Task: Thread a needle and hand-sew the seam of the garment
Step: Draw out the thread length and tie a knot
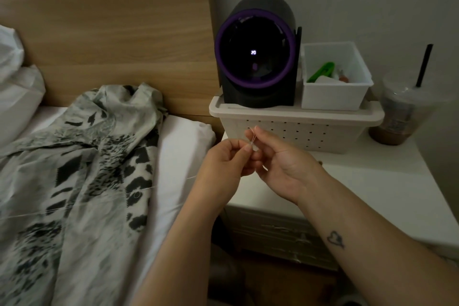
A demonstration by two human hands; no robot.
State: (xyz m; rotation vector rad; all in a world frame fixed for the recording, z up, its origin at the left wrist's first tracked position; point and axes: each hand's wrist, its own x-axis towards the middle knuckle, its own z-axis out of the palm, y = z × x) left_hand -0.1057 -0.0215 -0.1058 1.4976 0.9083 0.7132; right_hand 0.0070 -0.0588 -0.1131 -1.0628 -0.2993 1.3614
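A white thread [99,202] runs from the left edge across the garment up to my hands, where a small loop of it shows above the fingertips. My left hand [224,163] pinches the thread between thumb and forefinger. My right hand [275,156] meets it fingertip to fingertip and pinches the same thread loop. The needle is too small to make out between the fingers. The garment [82,169], pale grey with black blotched print, lies spread on the white bed to the left of both hands.
A white nightstand [372,181] stands right of the bed. On it sit a perforated cream basket [295,131], a black device with a purple ring [255,54], a white bin [335,92] of small items and an iced drink cup [397,117]. Wooden headboard [104,20] behind.
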